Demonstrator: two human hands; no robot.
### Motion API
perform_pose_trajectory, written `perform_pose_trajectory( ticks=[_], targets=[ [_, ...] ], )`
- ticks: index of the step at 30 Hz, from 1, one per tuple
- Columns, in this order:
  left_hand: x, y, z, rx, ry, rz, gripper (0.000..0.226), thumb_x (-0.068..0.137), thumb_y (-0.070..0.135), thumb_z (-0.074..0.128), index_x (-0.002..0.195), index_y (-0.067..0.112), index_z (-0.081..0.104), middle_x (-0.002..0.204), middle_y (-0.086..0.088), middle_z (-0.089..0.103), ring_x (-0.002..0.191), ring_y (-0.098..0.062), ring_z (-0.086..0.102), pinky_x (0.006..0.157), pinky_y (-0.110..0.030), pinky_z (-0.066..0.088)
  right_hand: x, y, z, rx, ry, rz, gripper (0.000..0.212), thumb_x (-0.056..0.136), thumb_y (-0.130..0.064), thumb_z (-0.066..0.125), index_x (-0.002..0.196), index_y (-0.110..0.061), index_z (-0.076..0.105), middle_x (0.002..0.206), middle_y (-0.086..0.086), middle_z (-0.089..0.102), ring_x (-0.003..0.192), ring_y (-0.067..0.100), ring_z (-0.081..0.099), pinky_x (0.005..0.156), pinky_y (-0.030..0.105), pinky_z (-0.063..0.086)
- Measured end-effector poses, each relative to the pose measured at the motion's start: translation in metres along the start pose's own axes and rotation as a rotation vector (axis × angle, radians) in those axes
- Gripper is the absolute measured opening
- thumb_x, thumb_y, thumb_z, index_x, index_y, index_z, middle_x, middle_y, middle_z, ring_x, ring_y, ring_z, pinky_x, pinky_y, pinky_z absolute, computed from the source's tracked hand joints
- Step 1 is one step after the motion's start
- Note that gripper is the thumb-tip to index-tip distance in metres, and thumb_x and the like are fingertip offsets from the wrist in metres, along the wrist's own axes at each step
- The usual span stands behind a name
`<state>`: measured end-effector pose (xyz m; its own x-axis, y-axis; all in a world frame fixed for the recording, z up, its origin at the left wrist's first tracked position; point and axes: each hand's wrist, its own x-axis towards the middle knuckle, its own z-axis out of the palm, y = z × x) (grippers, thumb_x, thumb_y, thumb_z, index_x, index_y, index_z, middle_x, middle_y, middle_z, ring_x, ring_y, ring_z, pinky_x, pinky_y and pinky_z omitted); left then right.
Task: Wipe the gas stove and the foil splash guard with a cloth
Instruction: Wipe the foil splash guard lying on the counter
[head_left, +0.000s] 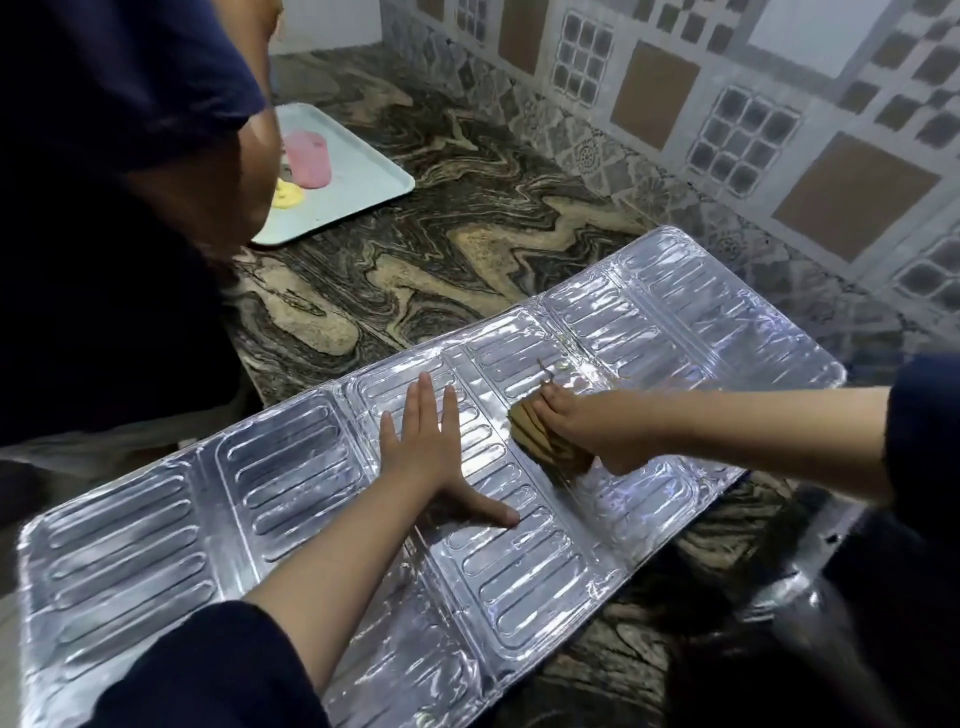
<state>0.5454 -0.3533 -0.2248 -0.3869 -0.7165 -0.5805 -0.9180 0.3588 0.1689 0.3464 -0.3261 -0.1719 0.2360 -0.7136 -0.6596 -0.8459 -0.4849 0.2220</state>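
One foil splash guard lies flat across the marbled worktop, unfolded. Left hand presses on it, fingers straight and spread. Right hand grips one brown cloth against the foil. One pale tray sits further back, carrying one pink item and one yellow item

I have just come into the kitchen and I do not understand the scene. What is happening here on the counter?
A person is cleaning a silver embossed foil splash guard that lies flat on the marbled stone counter. The left hand presses flat on the foil to steady it, while the right hand holds a folded brown cloth against it. A pale blue tray sits further back. The gas stove is not clearly in view.
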Motion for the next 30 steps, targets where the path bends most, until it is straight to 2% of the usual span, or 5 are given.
perform_pose_trajectory(
  ticks=[4,8,13,24,30],
  targets=[
    [-0.001,-0.001,0.000,0.004,0.003,0.005,0.170,0.027,0.096,0.057,0.142,0.012,-0.035,0.140,-0.015,-0.051,0.133,-0.032,-0.044,0.111,-0.059,-0.015,-0.031,-0.004,0.021,0.076,-0.229,-0.010,0.092,0.080,-0.004,0.055,0.149,0.001,-0.005,0.156,0.026,-0.004,0.137,0.035,0.034,0.106,0.036,0.038],
    [-0.002,-0.002,0.000,-0.008,0.003,0.008,0.172,0.023,0.097,0.055,0.143,0.012,-0.035,0.139,-0.015,-0.052,0.133,-0.031,-0.043,0.111,-0.059,-0.014,-0.056,-0.007,0.037,0.029,-0.442,-0.082,0.057,0.081,-0.014,0.060,0.133,0.002,0.042,0.142,0.023,0.042,0.116,0.028,0.055,0.093,0.031,0.044],
    [-0.006,-0.003,-0.001,0.010,-0.025,0.004,0.170,0.026,0.098,0.054,0.141,0.011,-0.038,0.136,-0.016,-0.054,0.131,-0.033,-0.045,0.111,-0.059,-0.013,-0.067,0.003,0.015,0.279,-0.437,-0.091,0.024,0.076,-0.006,0.064,0.100,-0.007,0.067,0.082,0.005,0.064,0.077,0.013,0.048,0.059,0.023,0.039],
    [-0.028,-0.026,0.007,0.029,-0.104,-0.008,0.171,0.025,0.094,0.061,0.136,0.015,-0.044,0.131,-0.011,-0.059,0.126,-0.030,-0.049,0.110,-0.057,-0.018,-0.012,0.060,-0.104,0.525,0.136,0.167,0.032,0.079,0.005,0.050,0.106,-0.001,0.066,0.092,0.009,0.070,0.078,0.016,0.056,0.069,0.027,0.047],
    [-0.028,-0.025,0.007,0.022,-0.109,-0.017,0.166,0.031,0.090,0.066,0.131,0.022,-0.047,0.130,-0.010,-0.060,0.126,-0.028,-0.050,0.112,-0.058,-0.016,0.055,0.039,-0.070,0.339,0.313,0.137,0.075,0.078,0.008,0.051,0.144,-0.023,0.036,0.133,0.008,0.054,0.113,0.027,0.055,0.091,0.033,0.050]
  ],
)
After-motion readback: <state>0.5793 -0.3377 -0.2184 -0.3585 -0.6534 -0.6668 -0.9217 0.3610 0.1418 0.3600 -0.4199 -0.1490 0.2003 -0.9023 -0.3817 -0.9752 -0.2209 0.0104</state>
